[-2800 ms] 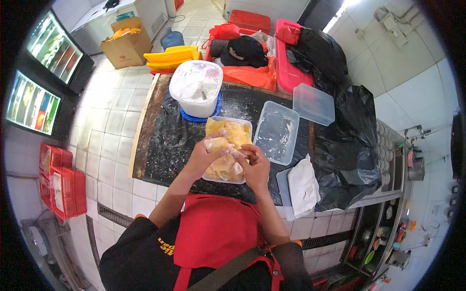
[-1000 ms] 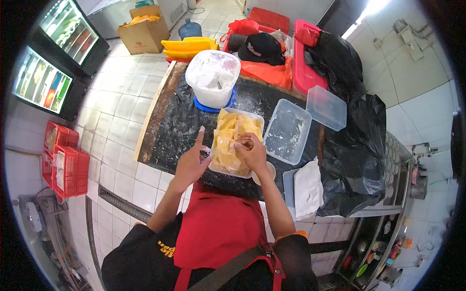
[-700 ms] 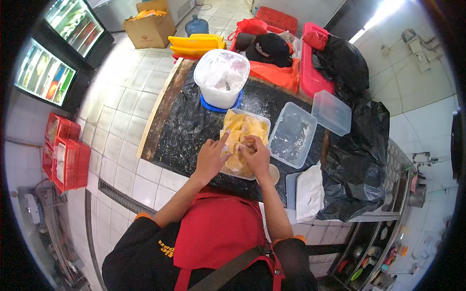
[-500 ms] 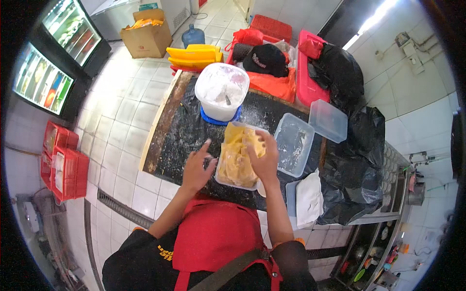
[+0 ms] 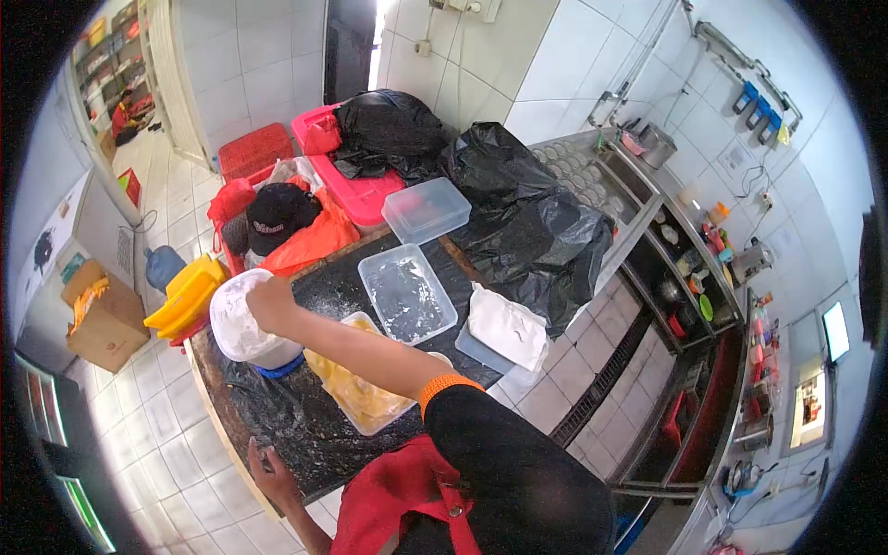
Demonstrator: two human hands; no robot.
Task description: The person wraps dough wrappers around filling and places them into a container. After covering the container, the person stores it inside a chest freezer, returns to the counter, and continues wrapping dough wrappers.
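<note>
My right hand (image 5: 269,303) reaches left across the table to the white tub (image 5: 242,335) of white powder. Its fingers are curled at the tub's opening, and what they hold, if anything, is hidden. A spoon-like handle showed in this powder earlier but is out of sight now. Under my right forearm stands a clear container (image 5: 372,427) with yellow, powder-dusted sheets (image 5: 335,377), partly covered by the arm. My left hand (image 5: 273,474) is low at the table's near left edge, fingers apart, holding nothing.
A powder-dusted clear container (image 5: 407,298) and another clear container (image 5: 427,211) sit farther back. White cloth-like material (image 5: 507,328) lies on the right corner. A black cap (image 5: 280,219), red bags and yellow plastic pieces (image 5: 188,296) border the table. A person (image 5: 125,116) sits in the far doorway.
My right hand has left the yellow sheets and moved left to the powder tub. My left hand has drawn back toward the table edge. The view has turned right.
</note>
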